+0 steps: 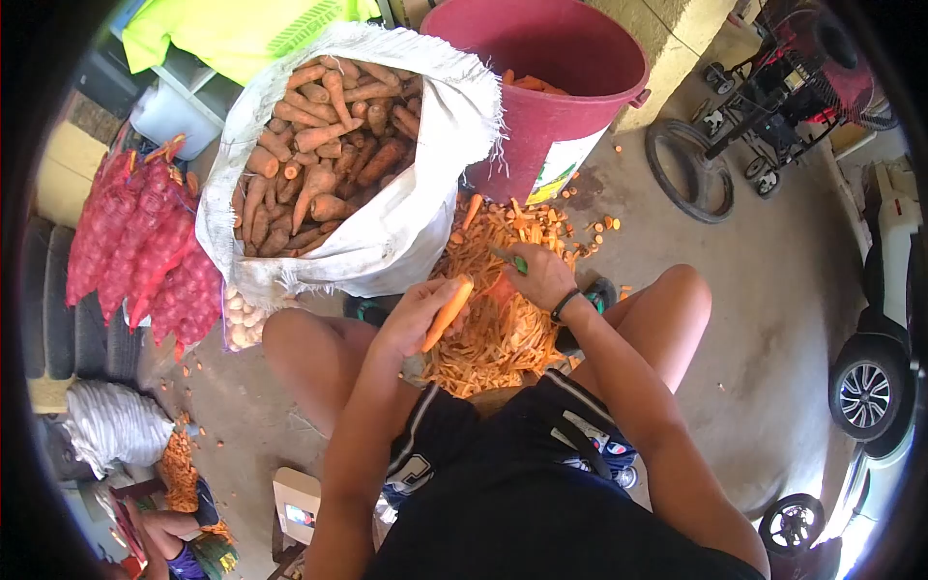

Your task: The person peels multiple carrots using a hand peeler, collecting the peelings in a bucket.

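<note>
Low between the bent knees, as seen from the head: left hand [411, 317] curled around a carrot [448, 315], bright orange and apparently peeled, slanting from near left to far right, perhaps to leave the long side bare toward the other hand. Just right and a little farther off, right hand [546, 277], narrowed on a small tool [520, 264] with a green handle, apart from the carrot. Peeler or knife, cannot tell. Beneath both hands, a heap of peelings [464, 360] on the floor, probably there for lying right under the blade. Far left, near the knee, a white sack [401, 253], mouth spread wide, likely for easy reach to the brown-skinned carrots [329, 159] inside. Beside the sack, on the far side, a red bucket [503, 145] with orange pieces [534, 85] inside; placed close, seemingly, to spare walking. Near the foot of the bucket, to the right, cut bits [607, 224]. Farther left, net bags [121, 227], apparently of onions. Near left, another person's leg [166, 525] beside a second heap [180, 474].
</note>
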A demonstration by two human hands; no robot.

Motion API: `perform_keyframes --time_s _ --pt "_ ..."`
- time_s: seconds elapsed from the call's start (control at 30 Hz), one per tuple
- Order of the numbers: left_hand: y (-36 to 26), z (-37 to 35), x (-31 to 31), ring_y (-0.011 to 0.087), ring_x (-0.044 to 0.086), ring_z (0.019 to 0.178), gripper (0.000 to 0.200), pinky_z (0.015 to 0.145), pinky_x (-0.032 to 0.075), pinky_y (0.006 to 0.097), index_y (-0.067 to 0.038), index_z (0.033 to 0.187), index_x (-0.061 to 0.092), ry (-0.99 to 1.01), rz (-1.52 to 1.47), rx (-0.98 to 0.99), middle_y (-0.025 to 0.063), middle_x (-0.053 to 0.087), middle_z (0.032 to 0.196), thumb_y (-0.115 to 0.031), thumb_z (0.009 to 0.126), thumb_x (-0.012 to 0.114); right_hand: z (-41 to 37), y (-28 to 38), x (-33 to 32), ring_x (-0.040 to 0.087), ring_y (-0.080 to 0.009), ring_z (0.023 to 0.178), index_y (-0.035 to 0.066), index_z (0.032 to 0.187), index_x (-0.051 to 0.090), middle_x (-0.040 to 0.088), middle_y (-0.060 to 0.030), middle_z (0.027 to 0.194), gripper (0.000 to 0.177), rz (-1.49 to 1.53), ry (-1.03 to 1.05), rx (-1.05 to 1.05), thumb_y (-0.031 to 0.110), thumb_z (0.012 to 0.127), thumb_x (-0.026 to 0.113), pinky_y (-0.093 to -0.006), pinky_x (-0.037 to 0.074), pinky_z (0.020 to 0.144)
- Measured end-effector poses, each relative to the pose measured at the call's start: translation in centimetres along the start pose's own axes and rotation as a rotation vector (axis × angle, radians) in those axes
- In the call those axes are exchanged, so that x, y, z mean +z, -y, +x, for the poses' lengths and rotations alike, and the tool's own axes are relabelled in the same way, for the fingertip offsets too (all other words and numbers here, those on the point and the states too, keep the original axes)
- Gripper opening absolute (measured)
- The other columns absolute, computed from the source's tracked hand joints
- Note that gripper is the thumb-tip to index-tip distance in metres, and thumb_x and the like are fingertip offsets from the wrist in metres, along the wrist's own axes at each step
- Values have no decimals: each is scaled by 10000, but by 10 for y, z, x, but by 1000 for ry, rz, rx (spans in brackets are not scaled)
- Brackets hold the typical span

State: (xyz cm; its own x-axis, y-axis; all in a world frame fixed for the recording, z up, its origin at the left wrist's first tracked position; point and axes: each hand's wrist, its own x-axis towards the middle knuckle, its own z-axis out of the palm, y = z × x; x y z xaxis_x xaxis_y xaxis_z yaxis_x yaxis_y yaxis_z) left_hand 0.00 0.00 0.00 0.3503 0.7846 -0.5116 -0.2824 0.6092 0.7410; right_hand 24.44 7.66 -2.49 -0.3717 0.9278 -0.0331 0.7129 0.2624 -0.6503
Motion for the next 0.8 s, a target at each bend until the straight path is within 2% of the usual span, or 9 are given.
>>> perform_keyframes --time_s 0.07,0.17,0.2,0.3,0.4,0.5,0.6,0.7,0.8 --pt "3 5 10 95 617 721 367 626 517 247 -15 1147 651 -95 195 160 29 653 856 -338 972 668 -6 14 -1 686 -387 873 70 1019 683 699 -213 924 237 44 3 -24 255 871 668 -463 555 747" --pt "9 12 5 63 585 730 349 638 484 228 -3 1111 663 -186 381 337 3 648 861 -317 961 690 -12 37 6 677 -400 854 66 999 677 691 -215 903 208 143 5 -83 219 859 676 -473 549 745" --pt "7 9 9 52 583 793 320 711 469 228 15 1076 691 -210 377 352 16 686 898 -265 929 737 -15 41 6 673 -407 842 60 978 671 686 -215 883 189 183 -24 -131 192 843 687 -479 545 748" --pt "3 9 11 52 589 810 293 729 474 229 15 1076 690 -241 499 394 8 688 900 -224 917 749 -15 46 10 669 -413 855 46 968 658 680 -222 886 197 214 -16 -184 178 828 696 -487 541 757" --pt "7 14 8 54 592 807 266 730 479 237 8 1068 694 -246 499 439 5 691 892 -190 903 759 -16 44 16 665 -419 869 41 971 652 673 -226 896 208 176 5 -179 180 823 697 -496 537 764" --pt "12 17 10 60 593 806 253 732 480 240 -1 1055 699 -247 516 419 9 694 892 -187 896 762 -17 40 18 662 -422 882 38 975 645 669 -227 903 216 168 34 -170 177 819 698 -504 532 774" --pt "13 18 13 70 596 797 254 724 482 245 5 1040 700 -236 614 479 14 698 884 -186 888 769 -16 37 20 662 -428 902 34 976 657 676 -234 931 220 149 68 -130 197 830 683 -500 535 793" --pt "10 14 15 39 571 755 228 668 466 217 4 1037 696 -255 710 420 -17 672 864 -160 895 766 -14 42 16 663 -433 937 24 979 672 683 -248 1001 256 42 176 -1 233 831 678 -495 535 823" --pt "3 3 27 47 572 737 250 654 471 221 1 1043 694 -194 540 310 -10 671 858 -185 895 773 6 -21 59 672 -410 987 36 1034 701 687 -248 1079 299 -87 300 89 276 860 660 -474 544 844"
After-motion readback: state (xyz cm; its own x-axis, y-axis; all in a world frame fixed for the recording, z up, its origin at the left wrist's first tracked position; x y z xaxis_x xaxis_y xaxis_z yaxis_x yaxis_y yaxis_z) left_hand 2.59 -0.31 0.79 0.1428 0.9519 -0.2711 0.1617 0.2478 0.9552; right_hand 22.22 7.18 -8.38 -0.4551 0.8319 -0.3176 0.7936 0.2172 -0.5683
